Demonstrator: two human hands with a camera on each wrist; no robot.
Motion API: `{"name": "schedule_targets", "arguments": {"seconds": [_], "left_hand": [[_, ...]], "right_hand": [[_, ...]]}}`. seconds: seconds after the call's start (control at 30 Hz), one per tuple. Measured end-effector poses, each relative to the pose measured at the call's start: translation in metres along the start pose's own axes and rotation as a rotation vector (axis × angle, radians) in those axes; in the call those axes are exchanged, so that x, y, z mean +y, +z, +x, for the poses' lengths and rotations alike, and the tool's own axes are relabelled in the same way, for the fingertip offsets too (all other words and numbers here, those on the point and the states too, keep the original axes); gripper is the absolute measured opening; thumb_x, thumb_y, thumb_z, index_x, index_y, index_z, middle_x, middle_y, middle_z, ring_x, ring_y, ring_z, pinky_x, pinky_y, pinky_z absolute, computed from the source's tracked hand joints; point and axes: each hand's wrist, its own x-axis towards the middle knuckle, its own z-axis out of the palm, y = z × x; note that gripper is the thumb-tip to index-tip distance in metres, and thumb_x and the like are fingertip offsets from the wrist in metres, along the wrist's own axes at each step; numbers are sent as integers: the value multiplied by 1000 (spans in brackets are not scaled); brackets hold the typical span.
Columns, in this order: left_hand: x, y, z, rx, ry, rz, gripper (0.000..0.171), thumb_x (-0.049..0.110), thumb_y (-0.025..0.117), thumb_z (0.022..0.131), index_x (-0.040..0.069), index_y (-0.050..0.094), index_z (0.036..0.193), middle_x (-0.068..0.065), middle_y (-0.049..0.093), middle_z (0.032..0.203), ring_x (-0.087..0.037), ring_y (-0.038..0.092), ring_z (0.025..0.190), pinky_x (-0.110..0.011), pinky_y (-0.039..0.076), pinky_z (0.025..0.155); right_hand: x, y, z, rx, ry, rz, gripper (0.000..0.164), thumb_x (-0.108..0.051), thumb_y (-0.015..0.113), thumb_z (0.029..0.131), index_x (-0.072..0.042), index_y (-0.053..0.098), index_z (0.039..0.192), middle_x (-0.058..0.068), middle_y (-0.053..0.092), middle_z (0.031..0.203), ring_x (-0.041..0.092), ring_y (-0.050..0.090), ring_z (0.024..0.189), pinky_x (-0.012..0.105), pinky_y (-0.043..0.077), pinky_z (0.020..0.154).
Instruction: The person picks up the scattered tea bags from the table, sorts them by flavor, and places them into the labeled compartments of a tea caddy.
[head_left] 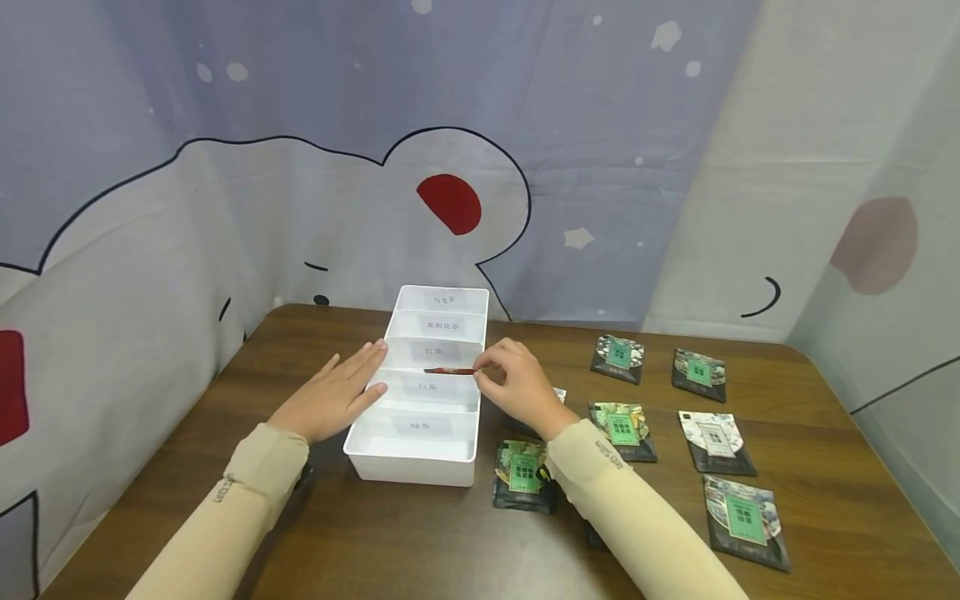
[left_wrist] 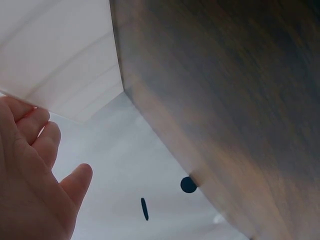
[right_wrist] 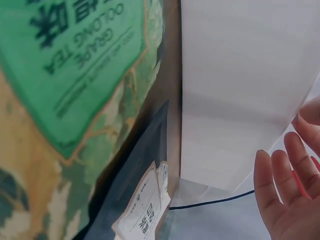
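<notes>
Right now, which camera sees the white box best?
The head view: it looks down into the box, showing all five labelled sections. The left and right wrist views each show only part of its outside.

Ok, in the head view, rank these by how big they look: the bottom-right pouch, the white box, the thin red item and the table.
1. Table
2. White box
3. Bottom-right pouch
4. Thin red item, seen edge-on, so its real size is unsure
</notes>
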Motion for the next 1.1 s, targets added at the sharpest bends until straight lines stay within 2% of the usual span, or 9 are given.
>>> {"name": "schedule_targets", "arguments": {"seconds": [0.3,0.47,0.6,0.83,1.1], "left_hand": [[-1,1,1,-2,-3,2,70,51,30,109,9,14,163,-8,14,169,-30,17,155,-57,12,124],[-2,1,0,5,3,13,69,50,30,109,8,15,163,-8,15,169,-30,18,155,-57,12,123],[-1,1,0,3,0,6,70,50,31,109,9,15,163,-7,15,169,-30,18,155,-57,11,124],[0,0,0,2,2,-2,70,49,31,109,8,15,163,-8,15,169,-30,17,155,-57,11,124],[-1,0,0,1,1,-4,70,50,31,109,8,15,163,-8,14,169,-30,17,155,-58,12,123]], "right_hand": [[0,-4,-4,2,8,33,9,-7,70,93,-7,72,101,5,64,101,27,61,94,41,57,78],[-2,-12,-8,18,11,63,12,-6,69,93,-4,72,105,6,64,102,25,63,91,39,58,75],[-2,-20,-11,18,30,72,13,-8,69,95,-7,72,107,6,65,102,23,62,91,37,58,76],[1,-33,-15,-1,110,51,17,-9,68,95,-8,69,113,6,66,105,26,64,96,42,58,81],[11,-44,-21,-30,259,35,26,-8,71,93,-3,67,119,11,68,112,29,67,101,46,56,90]]}}
